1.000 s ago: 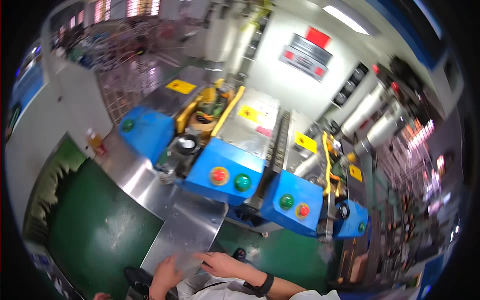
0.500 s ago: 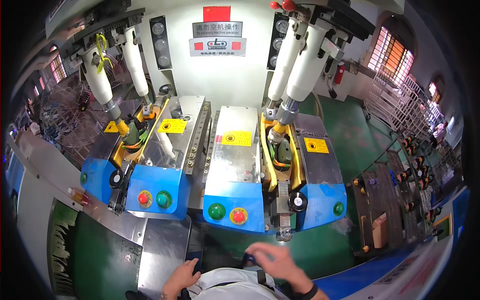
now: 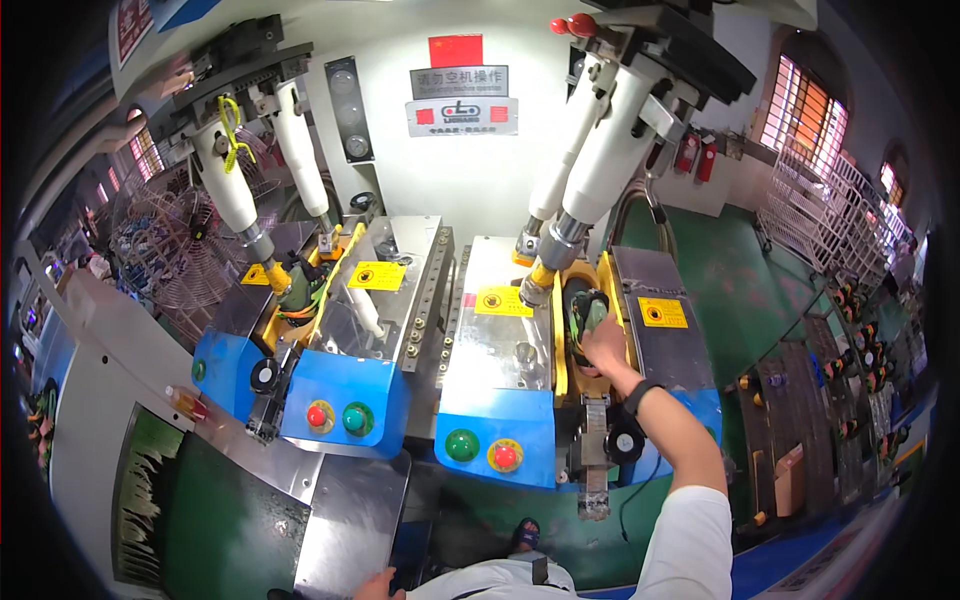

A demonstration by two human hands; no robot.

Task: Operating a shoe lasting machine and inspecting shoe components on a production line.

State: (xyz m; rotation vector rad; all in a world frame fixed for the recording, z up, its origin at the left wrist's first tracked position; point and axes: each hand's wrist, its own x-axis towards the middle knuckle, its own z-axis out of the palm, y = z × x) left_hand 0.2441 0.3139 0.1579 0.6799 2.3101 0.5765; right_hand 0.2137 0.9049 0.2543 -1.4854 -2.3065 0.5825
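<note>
My right hand (image 3: 603, 345) reaches into the right-hand station of a shoe press, its fingers closed on a dark green shoe (image 3: 588, 308) between yellow side pads (image 3: 560, 345). Above and left of that shoe, the white press arm (image 3: 600, 165) with its yellow tip (image 3: 538, 285) stands apart from it. At the lower edge, only part of my left hand (image 3: 377, 587) shows near my lap, and its fingers are mostly cut off. In the left-hand station another dark shoe (image 3: 298, 300) sits under a yellow-tipped press arm (image 3: 225, 175).
Blue front panels carry green and red buttons (image 3: 505, 456). A black round knob (image 3: 626, 443) sits beside my right forearm. At the right stands a rack (image 3: 845, 350) holding several shoes. A metal plate (image 3: 355, 520) lies at the lower left, and a large fan (image 3: 180, 240) stands beyond.
My right hand has gone from near my lap forward to the shoe in the right station. That station's press arm has come off the shoe, up and leftward. My left hand has dropped lower.
</note>
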